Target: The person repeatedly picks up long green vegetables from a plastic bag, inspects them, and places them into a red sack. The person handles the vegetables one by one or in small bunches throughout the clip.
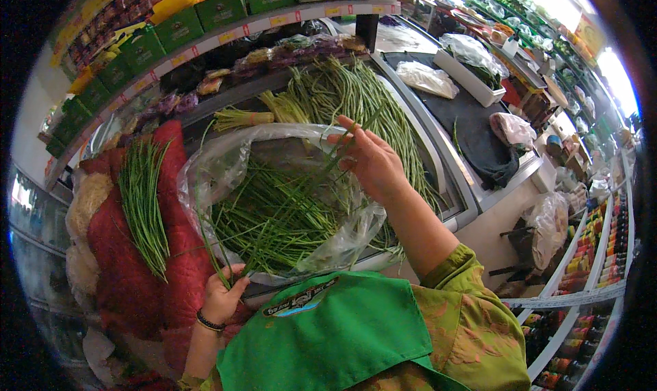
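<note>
My left hand (224, 295), with a dark bead bracelet at the wrist, pinches a few long thin green chives (256, 251) at the near edge of a clear plastic bag (213, 160). The bag lies wide open, and a loose, tangled heap of chives (277, 213) fills it. Over the bag's far right side, my right hand (373, 164) has its fingers partly curled around thin chive blades. A straightened bunch of chives (145, 206) lies left of the bag on red mesh sacking (181, 254).
Long green beans (342, 97) and tied yellowish-green bundles (244, 119) lie beyond the bag on the display case. A shelf with green boxes (179, 30) overhangs the far side. To the right are a black counter surface (472, 127), a white tray (469, 80) and bottle shelves (582, 254).
</note>
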Demonstrator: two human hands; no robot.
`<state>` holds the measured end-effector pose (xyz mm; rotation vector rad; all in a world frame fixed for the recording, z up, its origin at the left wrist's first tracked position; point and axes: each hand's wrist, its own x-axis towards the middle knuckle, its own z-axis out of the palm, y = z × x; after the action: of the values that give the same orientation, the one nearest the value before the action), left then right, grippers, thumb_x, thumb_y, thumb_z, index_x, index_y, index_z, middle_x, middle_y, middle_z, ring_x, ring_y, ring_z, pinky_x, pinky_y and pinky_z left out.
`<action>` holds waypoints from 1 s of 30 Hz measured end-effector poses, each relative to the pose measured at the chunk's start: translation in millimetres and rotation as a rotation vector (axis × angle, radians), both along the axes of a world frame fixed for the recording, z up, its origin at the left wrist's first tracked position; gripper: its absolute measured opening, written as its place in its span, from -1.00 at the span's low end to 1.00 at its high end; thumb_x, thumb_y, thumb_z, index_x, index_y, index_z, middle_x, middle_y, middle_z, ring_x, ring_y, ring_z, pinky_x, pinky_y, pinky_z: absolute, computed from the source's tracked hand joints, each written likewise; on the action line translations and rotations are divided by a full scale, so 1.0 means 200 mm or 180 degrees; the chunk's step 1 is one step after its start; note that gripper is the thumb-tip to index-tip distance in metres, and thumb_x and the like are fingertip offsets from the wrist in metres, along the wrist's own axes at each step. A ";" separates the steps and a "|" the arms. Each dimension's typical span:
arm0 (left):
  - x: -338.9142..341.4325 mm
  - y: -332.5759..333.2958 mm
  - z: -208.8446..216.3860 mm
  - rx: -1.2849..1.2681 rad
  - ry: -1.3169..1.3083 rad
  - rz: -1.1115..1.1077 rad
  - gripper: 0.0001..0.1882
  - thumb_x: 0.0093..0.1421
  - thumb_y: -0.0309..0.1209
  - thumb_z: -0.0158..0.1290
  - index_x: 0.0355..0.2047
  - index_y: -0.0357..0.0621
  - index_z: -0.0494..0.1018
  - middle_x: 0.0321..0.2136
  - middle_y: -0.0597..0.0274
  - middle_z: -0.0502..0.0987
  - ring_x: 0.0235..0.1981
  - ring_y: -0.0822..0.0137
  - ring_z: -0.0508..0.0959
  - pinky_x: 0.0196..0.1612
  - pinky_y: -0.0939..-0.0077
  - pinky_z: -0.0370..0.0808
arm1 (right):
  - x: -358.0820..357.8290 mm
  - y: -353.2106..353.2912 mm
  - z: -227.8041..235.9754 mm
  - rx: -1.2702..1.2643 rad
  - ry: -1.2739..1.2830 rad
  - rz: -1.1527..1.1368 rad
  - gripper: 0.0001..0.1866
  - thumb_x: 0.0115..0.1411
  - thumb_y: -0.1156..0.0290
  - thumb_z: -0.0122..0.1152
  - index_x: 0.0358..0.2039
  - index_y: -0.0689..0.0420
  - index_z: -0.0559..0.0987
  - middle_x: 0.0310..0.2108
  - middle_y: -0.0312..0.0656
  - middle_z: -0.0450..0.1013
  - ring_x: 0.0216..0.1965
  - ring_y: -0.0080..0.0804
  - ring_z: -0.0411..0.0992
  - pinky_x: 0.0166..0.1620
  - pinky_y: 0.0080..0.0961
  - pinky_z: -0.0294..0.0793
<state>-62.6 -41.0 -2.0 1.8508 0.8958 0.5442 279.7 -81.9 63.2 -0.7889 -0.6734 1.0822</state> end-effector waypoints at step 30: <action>-0.04 0.08 0.15 0.0290 -0.0192 0.0004 -0.85 0.01 -0.54 -0.03 -0.36 -0.29 0.39 -0.52 0.23 0.42 -0.47 0.47 0.39 -0.34 0.60 0.33 | -0.01 0.11 -0.02 -0.0561 0.1071 -0.0612 -0.82 0.14 0.19 -0.12 -0.34 -0.01 0.35 -0.80 -0.51 0.06 -0.81 -0.74 -0.05 -0.73 -0.79 -0.04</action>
<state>-71.1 -24.5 27.5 1.9054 0.8444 0.6479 278.7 -59.7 60.0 -0.7806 -0.2153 1.0742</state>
